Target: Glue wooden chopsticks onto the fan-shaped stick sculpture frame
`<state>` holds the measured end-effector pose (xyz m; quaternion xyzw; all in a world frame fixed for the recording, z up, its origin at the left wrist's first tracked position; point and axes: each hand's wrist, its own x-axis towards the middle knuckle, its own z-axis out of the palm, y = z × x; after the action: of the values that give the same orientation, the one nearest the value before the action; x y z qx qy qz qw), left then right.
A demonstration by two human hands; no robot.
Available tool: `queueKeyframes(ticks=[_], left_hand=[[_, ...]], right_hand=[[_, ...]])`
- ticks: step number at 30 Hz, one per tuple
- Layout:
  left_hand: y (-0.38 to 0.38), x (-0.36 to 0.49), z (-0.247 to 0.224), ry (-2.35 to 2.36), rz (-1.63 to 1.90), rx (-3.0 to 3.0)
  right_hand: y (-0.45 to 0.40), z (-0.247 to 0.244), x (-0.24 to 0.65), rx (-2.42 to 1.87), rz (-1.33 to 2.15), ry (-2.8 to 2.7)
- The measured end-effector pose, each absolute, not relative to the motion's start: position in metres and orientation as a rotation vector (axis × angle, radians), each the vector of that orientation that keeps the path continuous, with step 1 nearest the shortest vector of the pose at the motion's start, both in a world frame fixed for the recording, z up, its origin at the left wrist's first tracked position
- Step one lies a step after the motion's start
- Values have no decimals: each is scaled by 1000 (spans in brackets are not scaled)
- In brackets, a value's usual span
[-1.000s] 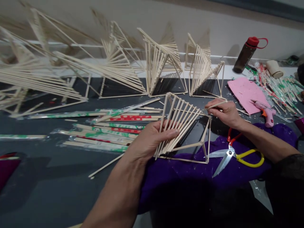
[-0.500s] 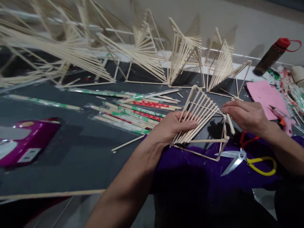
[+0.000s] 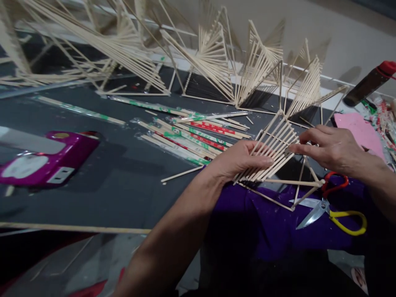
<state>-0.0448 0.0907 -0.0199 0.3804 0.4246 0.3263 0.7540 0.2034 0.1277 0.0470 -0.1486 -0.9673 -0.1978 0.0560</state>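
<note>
My left hand [image 3: 247,161] grips a small model made of wooden sticks [image 3: 283,138], its thumb lying across the row of slats. The model is a twisted fan of parallel sticks on an open frame, tilted above my lap. At the right edge of the slats, the fingers of my right hand [image 3: 328,146] are pinched on the stick ends; whether a loose stick is also between them is hidden. Below the model, scissors [image 3: 323,205] with one red and one yellow handle lie open on purple cloth [image 3: 247,218].
Chopsticks in printed wrappers [image 3: 198,134] lie on the dark table [image 3: 123,181]. Behind them stand several finished-looking stick models [image 3: 260,70]. A purple device [image 3: 52,161] is at the left. Pink paper [image 3: 359,132] and a red-capped bottle [image 3: 369,84] are at the right.
My right hand has moved in against the slats' right edge; the short stick seen hanging by it is out of sight. The model has tilted slightly. The view has shifted.
</note>
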Motion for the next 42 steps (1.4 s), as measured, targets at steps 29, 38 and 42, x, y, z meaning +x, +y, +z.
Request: queueKeyframes(ticks=[29, 38, 42], left_hand=[[99, -44, -18, 1354, 586, 942], [98, -39, -16, 1347, 696, 962], [99, -38, -17, 1362, 709, 949]], right_hand=[[85, 9, 344, -1414, 426, -2663], [88, -2, 355, -1688, 272, -2689], [99, -11, 346, -1860, 150, -2668]])
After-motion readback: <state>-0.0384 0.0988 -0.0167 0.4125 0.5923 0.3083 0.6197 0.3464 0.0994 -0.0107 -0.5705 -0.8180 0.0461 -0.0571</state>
